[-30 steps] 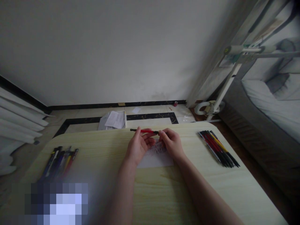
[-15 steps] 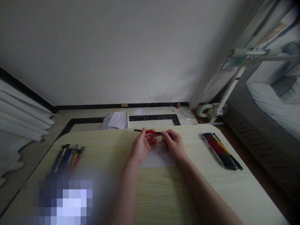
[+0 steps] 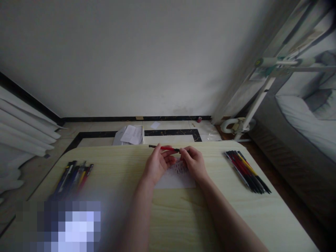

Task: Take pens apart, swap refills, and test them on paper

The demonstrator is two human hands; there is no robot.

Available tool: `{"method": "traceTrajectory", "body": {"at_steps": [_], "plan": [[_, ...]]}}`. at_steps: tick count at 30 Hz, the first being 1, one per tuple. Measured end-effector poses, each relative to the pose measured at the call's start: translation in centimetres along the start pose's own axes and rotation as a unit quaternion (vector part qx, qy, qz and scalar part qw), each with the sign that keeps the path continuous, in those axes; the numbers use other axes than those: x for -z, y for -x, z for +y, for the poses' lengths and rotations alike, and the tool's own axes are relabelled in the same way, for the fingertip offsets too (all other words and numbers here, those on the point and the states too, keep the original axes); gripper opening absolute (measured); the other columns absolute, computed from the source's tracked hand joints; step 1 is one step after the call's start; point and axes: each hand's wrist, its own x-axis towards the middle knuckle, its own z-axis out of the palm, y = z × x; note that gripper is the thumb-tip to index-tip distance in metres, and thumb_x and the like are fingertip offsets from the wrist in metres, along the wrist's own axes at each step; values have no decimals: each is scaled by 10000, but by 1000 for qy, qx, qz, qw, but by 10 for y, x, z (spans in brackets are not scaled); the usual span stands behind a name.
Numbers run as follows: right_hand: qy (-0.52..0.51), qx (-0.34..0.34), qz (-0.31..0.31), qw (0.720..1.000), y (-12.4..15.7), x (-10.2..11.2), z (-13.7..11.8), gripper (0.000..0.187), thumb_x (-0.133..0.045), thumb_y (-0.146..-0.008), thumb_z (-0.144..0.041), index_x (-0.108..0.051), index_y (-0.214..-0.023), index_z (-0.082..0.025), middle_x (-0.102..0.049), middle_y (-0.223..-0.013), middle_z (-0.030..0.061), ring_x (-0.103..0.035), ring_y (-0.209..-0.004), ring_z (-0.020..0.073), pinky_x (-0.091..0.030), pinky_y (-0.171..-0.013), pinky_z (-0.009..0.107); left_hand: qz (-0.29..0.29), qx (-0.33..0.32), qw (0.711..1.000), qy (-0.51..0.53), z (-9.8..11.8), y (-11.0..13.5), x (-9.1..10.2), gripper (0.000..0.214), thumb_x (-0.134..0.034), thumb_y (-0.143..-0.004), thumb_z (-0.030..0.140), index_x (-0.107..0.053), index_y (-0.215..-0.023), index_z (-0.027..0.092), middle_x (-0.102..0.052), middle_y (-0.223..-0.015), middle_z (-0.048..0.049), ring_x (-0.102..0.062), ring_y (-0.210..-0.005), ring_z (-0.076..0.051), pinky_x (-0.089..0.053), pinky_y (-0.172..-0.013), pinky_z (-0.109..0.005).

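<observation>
A red and black pen (image 3: pixel 168 148) lies crosswise between my hands, above the far part of the table. My left hand (image 3: pixel 159 162) is closed on its barrel, thumb on the near side and fingers curled behind. The fingertips of my right hand (image 3: pixel 193 161) pinch the pen's black right end; the very tip is hidden by them. Below both hands rests a white sheet of paper (image 3: pixel 174 180) with dark scribbled marks, partly covered by the hands.
A row of pens (image 3: pixel 246 171), black, red and yellow, lies at the table's right. Another bunch of pens (image 3: pixel 73 176) is on the left, beside a pixelated bright patch. Papers (image 3: pixel 132 134) sit on the floor beyond the wooden table (image 3: pixel 178 217). A white metal frame (image 3: pixel 258 101) stands right.
Both hands keep their hold on the pen with almost no movement. The whole view has shifted very slightly.
</observation>
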Motion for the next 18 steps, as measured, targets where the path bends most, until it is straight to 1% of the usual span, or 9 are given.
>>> {"method": "traceTrajectory", "body": {"at_steps": [4,10,18], "plan": [[4,-6,0,1000,-1,0,2,303,-541,-768,-438,-522,-629,-169,-492,-486,-32,-388,-392,73,-284,-369,189,-3,2,1000,5,0,0,0,351,-453,-794,431,-601,-891,129,-658,-866,-135,-591,-611,-159,-444,-621,-296],[11,-1,1,1000,-2,0,2,290,-534,-782,-416,-531,-635,-166,-501,-498,-29,-399,-406,68,-301,-387,184,10,2,1000,6,0,-1,0,339,-449,-799,418,-595,-882,124,-658,-853,-133,-591,-603,-163,-439,-602,-293],[16,0,1,1000,-1,0,0,290,-530,-786,-413,-531,-633,-167,-487,-480,-36,-389,-400,70,-294,-382,185,20,2,1000,7,1,-1,-3,322,-446,-806,403,-592,-873,123,-656,-838,-130,-585,-587,-158,-429,-595,-286]]}}
